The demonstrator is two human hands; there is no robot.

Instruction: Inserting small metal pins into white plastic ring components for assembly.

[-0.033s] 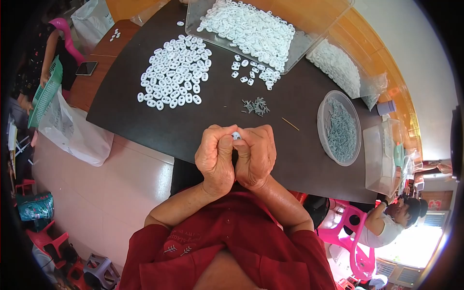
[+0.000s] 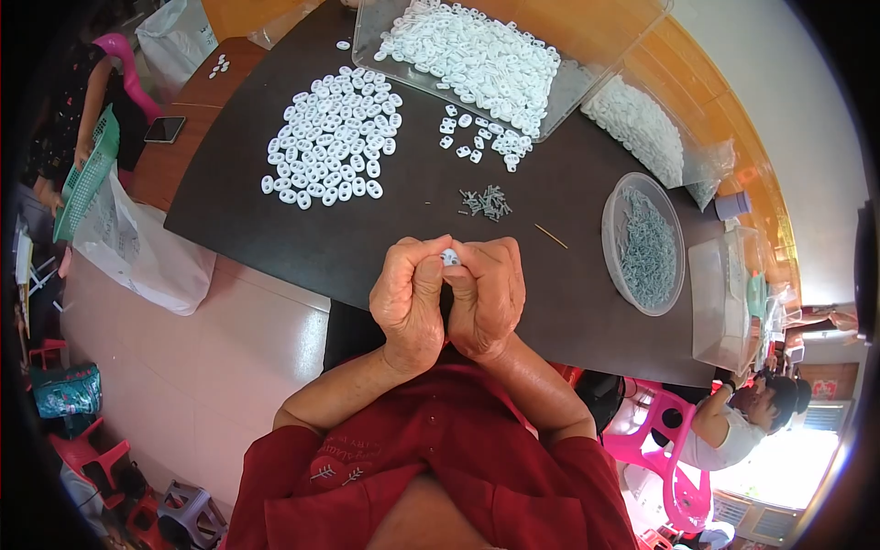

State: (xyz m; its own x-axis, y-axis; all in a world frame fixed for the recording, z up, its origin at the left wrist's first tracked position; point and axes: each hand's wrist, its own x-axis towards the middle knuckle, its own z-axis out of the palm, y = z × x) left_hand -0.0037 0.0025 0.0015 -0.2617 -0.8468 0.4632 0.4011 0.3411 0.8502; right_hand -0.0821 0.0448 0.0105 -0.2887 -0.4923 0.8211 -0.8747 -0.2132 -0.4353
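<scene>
Pinching together over the near edge of the dark table [image 2: 302,252], the left hand [image 2: 408,302] and right hand [image 2: 490,298] hold a small white piece [image 2: 449,258] at their fingertips, though the thumbs hide too much of it for me to swear to its shape. Along the far edge lies a big clear bin [image 2: 570,87] heaped with white parts, with white ovals [image 2: 335,137] spread toward the left edge and a round tub [image 2: 680,252] of screws beside the right. Mid-table lie a little grey pile [image 2: 486,202] and a thin stick [image 2: 551,236].
</scene>
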